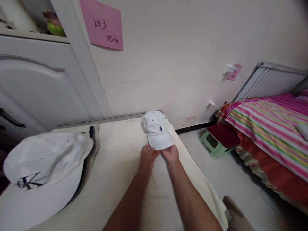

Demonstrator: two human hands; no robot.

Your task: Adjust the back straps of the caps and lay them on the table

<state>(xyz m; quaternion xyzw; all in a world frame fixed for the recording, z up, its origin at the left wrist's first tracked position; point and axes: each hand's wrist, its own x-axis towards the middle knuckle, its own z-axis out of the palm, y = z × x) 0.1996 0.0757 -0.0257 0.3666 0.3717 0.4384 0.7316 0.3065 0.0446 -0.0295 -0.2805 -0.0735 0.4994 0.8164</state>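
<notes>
A white baseball cap (pixel 155 123) with a small dark embroidered logo sits at the far right corner of the cloth-covered table (pixel 120 160), its brim toward me. At the brim's front left edge, my left hand (pixel 148 156) is closed, thumb near the top and fingers at the edge. My right hand (pixel 170 154) grips the brim from the right, its fingers partly hidden beneath it. Close by on the left, another white cap (pixel 50 160) with dark "CK" lettering lies on top of darker headwear, of which only the edge (pixel 92 150) shows.
A white cabinet (pixel 36 83) stands behind the table on the left. Right of the table, a green stool (pixel 214 146) with a dark red top is on the tiled floor beside a bed (pixel 276 122) with striped covers. Pink paper (pixel 103 25) hangs on the wall.
</notes>
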